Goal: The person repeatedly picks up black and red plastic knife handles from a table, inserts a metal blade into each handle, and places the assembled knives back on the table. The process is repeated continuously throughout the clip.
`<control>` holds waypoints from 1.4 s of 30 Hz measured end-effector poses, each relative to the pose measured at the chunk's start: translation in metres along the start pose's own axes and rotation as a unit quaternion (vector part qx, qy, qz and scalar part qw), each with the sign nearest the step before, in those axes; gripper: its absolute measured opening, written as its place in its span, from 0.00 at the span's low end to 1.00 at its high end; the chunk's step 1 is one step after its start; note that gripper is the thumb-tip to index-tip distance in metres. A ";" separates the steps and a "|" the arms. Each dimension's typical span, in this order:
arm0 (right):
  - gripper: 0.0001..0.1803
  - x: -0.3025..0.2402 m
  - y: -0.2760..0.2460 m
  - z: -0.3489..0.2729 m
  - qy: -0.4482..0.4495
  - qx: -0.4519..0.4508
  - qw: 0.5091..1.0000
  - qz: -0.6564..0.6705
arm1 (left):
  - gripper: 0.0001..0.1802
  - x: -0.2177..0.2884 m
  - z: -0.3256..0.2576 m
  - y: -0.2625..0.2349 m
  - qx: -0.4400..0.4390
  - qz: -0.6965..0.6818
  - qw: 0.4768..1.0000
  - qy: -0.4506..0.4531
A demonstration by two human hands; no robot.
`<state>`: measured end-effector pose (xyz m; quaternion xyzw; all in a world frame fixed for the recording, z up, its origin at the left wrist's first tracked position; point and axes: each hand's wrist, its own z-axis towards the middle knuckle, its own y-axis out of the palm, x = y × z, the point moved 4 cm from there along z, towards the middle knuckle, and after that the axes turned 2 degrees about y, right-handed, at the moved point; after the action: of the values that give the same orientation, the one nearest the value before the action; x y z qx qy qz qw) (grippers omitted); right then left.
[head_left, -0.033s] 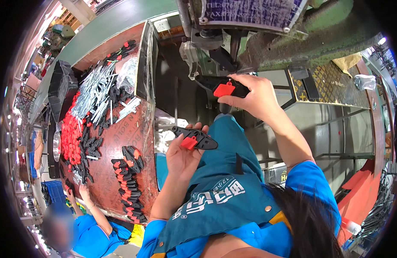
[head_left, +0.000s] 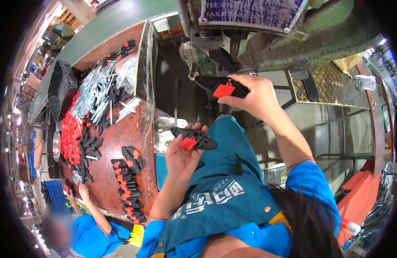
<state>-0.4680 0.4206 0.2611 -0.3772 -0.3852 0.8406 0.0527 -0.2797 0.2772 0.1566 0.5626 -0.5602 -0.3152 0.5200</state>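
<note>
Right hand (head_left: 254,96) gripped a black-and-red handle piece (head_left: 224,89) under the press (head_left: 233,47); left hand (head_left: 181,152) pinched another piece (head_left: 193,139). Fingers, seemingly close, risked pinching.

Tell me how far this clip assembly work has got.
Done: a row of finished black-and-red clips lies on the table. In hand: the right hand holds one clip at the machine; the left hand holds another clip. Left: loose red pieces and metal parts remain piled.

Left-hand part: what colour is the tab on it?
Red tab on a black flat body, held in the left hand. Head view shows it clearly.
</note>
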 end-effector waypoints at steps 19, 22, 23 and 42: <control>0.28 -0.017 -0.014 0.000 -0.008 0.093 0.994 -0.065 | 0.17 0.007 0.016 0.006 -0.111 -0.038 0.992 -0.034; 0.34 -0.028 -0.006 -0.025 -0.054 0.143 0.983 -0.101 | 0.14 -0.002 0.005 0.026 -0.091 0.011 0.996 0.001; 0.35 -0.032 0.001 -0.037 -0.046 0.132 0.985 -0.100 | 0.17 -0.005 0.002 0.032 -0.079 0.012 0.997 0.002; 0.40 -0.055 0.080 -0.072 -0.191 0.020 0.978 -0.077 | 0.17 -0.007 0.003 -0.004 0.044 0.099 0.987 0.117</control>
<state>-0.3639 0.3876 0.2087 -0.1777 -0.3992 0.8981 0.0502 -0.2824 0.2824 0.1503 0.5599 -0.5618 -0.1691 0.5851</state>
